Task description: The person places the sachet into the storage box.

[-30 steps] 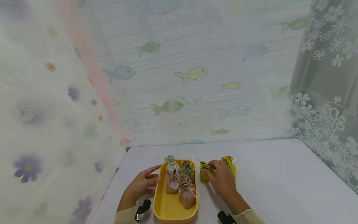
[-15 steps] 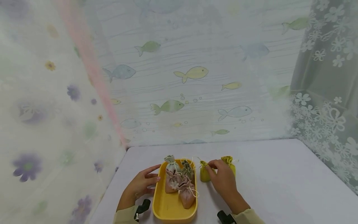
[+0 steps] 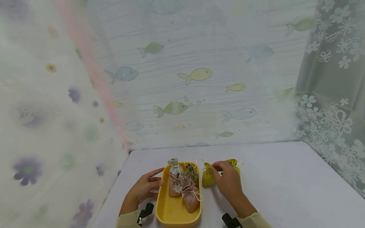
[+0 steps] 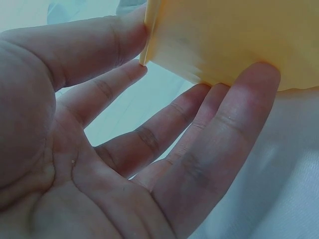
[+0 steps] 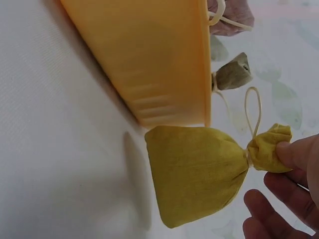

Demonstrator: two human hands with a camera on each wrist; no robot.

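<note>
My right hand [image 3: 229,179] pinches the gathered top of a yellow-green drawstring pouch [image 5: 197,172] just right of the yellow tray [image 3: 164,207]. In the right wrist view the pouch hangs by its neck, its shadow falling on the cloth beside it. A second yellow-green pouch [image 3: 233,162] stands behind that hand, partly hidden by it. My left hand [image 3: 141,191] touches the tray's left side with extended fingers, the fingertips [image 4: 256,74] against the outer wall. Inside the tray lie a pale pouch [image 3: 174,167], a dark green pouch [image 3: 191,172] and two pink pouches [image 3: 191,198].
A white cloth covers the table [image 3: 279,183], running back to a curtain printed with fish [image 3: 182,79]. Flowered curtains hang at the left [image 3: 42,126] and right [image 3: 336,126]. The tray's front part shows its bare bottom.
My right hand first fingers the top of the nearer yellow-green pouch, then the pouch straightens and shifts slightly left toward the tray. My left hand and the tray stay put.
</note>
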